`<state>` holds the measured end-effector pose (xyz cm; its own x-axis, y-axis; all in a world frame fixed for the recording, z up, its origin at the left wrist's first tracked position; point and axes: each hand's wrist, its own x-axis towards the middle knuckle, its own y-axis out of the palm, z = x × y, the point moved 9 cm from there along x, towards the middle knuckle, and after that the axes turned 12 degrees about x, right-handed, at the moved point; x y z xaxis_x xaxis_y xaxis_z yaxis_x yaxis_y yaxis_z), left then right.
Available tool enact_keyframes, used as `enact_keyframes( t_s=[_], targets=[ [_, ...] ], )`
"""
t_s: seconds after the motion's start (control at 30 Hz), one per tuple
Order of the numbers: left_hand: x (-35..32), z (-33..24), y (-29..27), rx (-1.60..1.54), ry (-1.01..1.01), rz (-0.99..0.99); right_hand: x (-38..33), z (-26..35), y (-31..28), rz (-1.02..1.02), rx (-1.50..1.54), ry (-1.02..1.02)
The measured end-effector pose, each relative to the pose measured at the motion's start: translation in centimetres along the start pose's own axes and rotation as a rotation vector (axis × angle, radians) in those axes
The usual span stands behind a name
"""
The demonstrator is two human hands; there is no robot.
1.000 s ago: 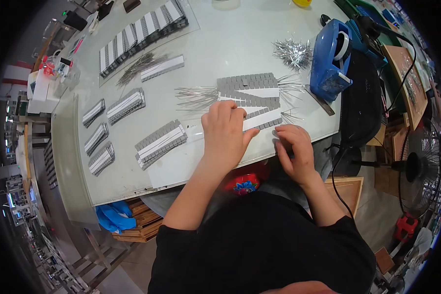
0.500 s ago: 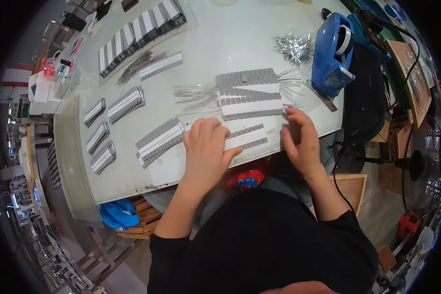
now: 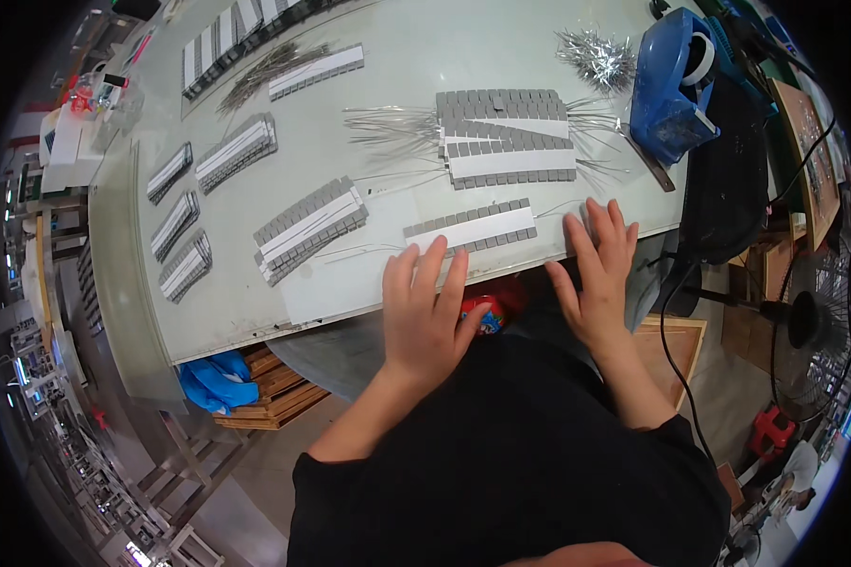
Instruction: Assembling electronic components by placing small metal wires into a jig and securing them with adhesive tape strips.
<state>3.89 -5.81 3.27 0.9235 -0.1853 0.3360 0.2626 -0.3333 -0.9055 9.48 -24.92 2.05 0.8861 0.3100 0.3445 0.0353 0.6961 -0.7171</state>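
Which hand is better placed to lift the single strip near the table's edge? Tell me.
Probably the left hand: its fingers are at the near edge of the strip; the right hand lies beyond its right end.

Cool, even light keeps the table (image 3: 402, 61) bright, with a faint sheen across it and glints on the silver wire bundle (image 3: 596, 61) toward its right edge. The hands (image 3: 424, 317) look clear, softly shaded. Fisheye distortion bows the table's left edge; outer surroundings smear into black corners.
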Motion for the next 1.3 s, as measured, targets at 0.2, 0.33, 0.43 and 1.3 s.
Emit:
enact_keyframes(
  t_s=[0.2, 0.33, 0.43, 1.3],
  targets=[
    [-0.4, 0.1, 1.0, 0.108, -0.015, 0.014, 0.7, 1.8, 1.7, 0.086, 0.005, -0.038],
    [-0.5, 0.0, 0.9, 0.127, -0.009, 0.0, 0.9, 2.2, 1.9, 0.092, 0.024, -0.055],
    [-0.5, 0.0, 0.9, 0.127, 0.002, -0.015, 1.0, 1.1, 1.0, 0.019, 0.075, -0.022],
    [-0.5, 0.1, 1.2, 0.101, -0.089, 0.01, 2.1, 4.4, 3.9, 0.218, -0.047, -0.156]
  ],
)
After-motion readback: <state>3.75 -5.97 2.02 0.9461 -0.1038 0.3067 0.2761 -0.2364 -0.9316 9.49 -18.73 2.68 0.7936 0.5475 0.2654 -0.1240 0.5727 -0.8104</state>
